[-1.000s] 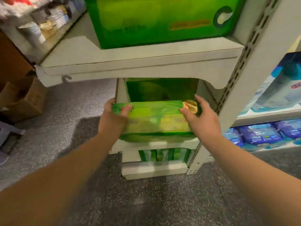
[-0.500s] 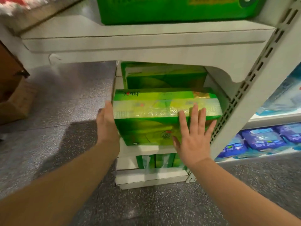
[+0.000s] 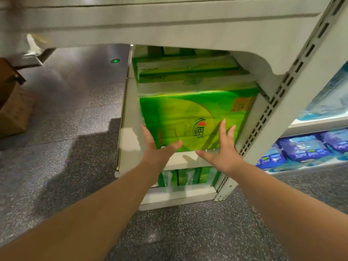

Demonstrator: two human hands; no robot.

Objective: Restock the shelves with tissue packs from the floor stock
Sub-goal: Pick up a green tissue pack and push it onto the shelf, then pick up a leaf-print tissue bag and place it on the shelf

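A large green tissue pack [image 3: 195, 117] stands on the middle shelf [image 3: 130, 129] of a grey shelving unit, its printed face toward me. Behind it lie more green packs [image 3: 186, 70]. My left hand [image 3: 158, 147] presses flat against the pack's lower left corner, fingers straight. My right hand [image 3: 224, 149] presses flat on its lower right, fingers spread. On the bottom shelf below stand further green packs [image 3: 188, 178].
The upper shelf [image 3: 169, 25] overhangs close above the pack. A perforated grey upright [image 3: 278, 110] bounds the right side; beyond it are blue packs [image 3: 303, 149] on neighbouring shelves. A cardboard box [image 3: 13, 110] sits on the speckled floor [image 3: 66, 110] at the left.
The green pack went from gripped at its ends to standing on the shelf and pushed further in. Both hands now lie flat on its front, and my view has dropped lower.
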